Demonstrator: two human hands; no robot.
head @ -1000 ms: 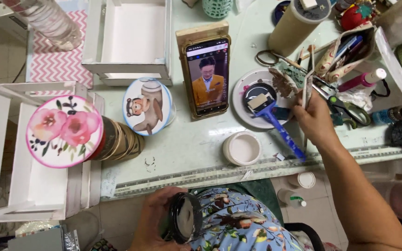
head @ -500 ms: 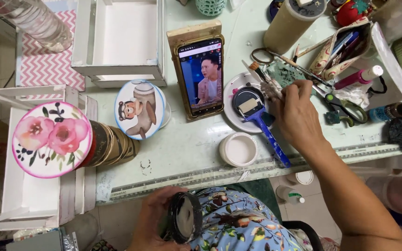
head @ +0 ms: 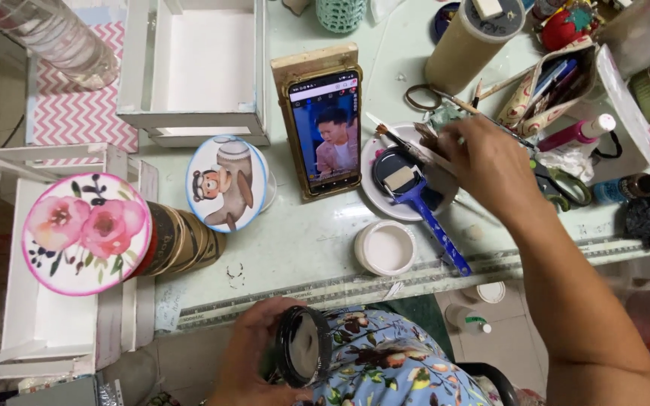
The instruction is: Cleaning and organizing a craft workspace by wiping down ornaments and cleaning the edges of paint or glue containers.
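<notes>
Brush (head: 404,146) is gripped in the closed fingers of the right hand (head: 490,169), its thin handle slanting up-left over the white plate (head: 374,192). Taken as landmark: the phone (head: 323,131), propped upright on a wooden stand mid-table.

- Right of the phone: the plate, with a dark round dish and a blue-handled sponge brush (head: 430,218) lying across it.
- A second ago the right hand was further right of the phone, among the scissors (head: 558,188) and the pencil pouch (head: 547,83). It is now drawn in over the plate with the brush lifted. Judged: a tool has been picked out and brought to the plate.
- Below the phone, off the table edge: a dark round lid (head: 302,346) is clasped at lap height in the closed left hand (head: 253,353), unchanged in place.
- Between the plate and the table edge: a small white pot (head: 385,248), untouched.
- Left of the phone: a disc with a bear picture (head: 227,183); further left, a disc with pink roses (head: 86,233).
</notes>
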